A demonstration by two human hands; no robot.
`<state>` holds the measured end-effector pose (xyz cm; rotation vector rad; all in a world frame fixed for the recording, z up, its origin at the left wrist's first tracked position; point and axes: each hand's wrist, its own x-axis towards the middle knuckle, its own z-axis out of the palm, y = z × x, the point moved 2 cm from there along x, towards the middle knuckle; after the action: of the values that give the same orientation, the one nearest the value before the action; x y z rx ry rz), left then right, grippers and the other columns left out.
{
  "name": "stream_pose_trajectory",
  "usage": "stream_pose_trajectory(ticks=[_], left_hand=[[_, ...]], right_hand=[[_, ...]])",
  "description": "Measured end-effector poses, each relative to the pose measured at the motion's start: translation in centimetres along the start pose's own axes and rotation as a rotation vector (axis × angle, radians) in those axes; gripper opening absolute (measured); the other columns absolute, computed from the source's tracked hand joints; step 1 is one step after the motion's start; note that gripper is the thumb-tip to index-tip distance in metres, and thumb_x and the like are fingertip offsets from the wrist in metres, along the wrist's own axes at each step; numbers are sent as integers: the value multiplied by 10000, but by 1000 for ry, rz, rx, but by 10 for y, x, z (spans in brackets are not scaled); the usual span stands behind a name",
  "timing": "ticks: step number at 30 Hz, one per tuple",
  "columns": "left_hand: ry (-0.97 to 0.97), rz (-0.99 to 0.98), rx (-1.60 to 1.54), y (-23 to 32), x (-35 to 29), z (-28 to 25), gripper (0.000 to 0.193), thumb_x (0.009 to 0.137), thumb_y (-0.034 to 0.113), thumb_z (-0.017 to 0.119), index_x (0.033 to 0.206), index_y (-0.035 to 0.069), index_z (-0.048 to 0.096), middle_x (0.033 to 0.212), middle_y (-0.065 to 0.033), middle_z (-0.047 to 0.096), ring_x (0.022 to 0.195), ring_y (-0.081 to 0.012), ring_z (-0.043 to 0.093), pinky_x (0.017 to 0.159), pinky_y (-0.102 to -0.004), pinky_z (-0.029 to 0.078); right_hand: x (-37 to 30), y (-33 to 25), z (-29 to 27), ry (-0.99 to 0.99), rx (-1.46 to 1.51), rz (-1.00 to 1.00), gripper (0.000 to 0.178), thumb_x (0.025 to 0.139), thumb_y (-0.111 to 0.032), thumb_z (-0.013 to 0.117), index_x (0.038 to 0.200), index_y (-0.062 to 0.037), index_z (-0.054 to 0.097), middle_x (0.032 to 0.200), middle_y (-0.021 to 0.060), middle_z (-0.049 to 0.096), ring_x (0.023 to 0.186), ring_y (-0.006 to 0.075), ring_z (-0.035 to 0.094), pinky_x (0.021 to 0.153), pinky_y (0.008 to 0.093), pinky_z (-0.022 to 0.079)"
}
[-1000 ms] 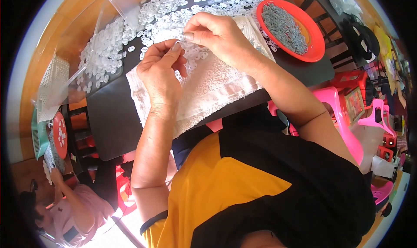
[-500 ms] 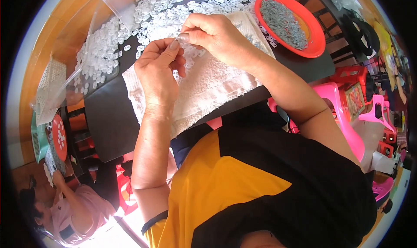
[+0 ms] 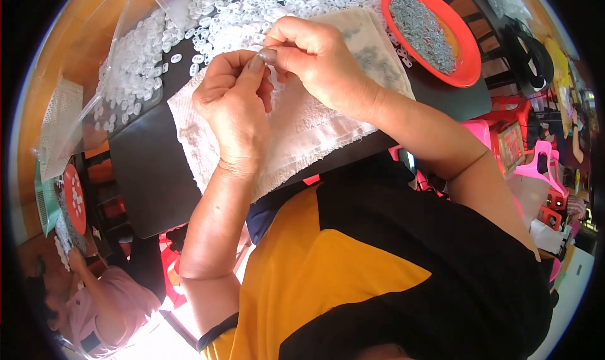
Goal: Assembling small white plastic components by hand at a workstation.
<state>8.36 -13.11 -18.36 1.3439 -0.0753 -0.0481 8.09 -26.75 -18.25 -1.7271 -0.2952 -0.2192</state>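
My left hand [image 3: 234, 102] and my right hand [image 3: 318, 57] meet fingertip to fingertip above a white towel [image 3: 315, 136]. Thumb and fingers of each are pinched together on something too small and covered to make out. Just past my fingers, a large heap of small white oval plastic pieces with holes [image 3: 220, 23] spreads over the dark table [image 3: 142, 183]. Small grey slivers, seemingly metal, fill much of a red plate [image 3: 467, 75] right of the towel. More grey bits [image 3: 384, 67] lie on the towel's right part, beyond my right wrist.
A clear plastic panel [image 3: 107, 76] stands at the table's left. At the lower left, another person [image 3: 110, 303] works beside a red plate [image 3: 74, 199] of white pieces and a green basket [image 3: 46, 199]. Pink stools [image 3: 542, 165] and black chairs stand to the right.
The towel, table and plates have shifted slightly in the picture as the view moved. My hands stay pinched together, the fingertips slightly closer.
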Motion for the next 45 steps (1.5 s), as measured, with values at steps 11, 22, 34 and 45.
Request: stream_pose_trajectory(ticks=[11,22,34,45], left_hand=[[237,119,-215,10,26,-29,69,890,17,610,892,-51,602,745,-105,605,554,-158,533,416,-267,399],[244,26,-234,10,39,-41,69,881,26,618,881,-44,615,731,-107,617,562,-174,548,449,-291,409],[175,-19,-202,8,35,-34,72,859,23,642,884,-40,618,719,-98,617,536,-159,541,438,-276,394],[157,-2,-213,8,36,-35,80,858,27,648,878,-45,620,715,-100,618,544,-156,541,451,-268,402]], right_hand=[[14,-16,-32,156,-40,18,111,917,-132,636,917,-26,669,724,-15,612,652,51,554,600,200,423],[22,-17,-22,-218,-991,-139,93,811,-153,637,866,-104,693,729,69,671,706,224,651,658,366,479],[4,-17,-7,-352,-960,-222,227,797,-104,661,1024,-105,661,854,78,662,780,259,655,706,405,498],[9,-16,-26,-168,-912,-352,113,845,-101,591,920,-87,675,878,52,685,779,244,666,689,364,507]])
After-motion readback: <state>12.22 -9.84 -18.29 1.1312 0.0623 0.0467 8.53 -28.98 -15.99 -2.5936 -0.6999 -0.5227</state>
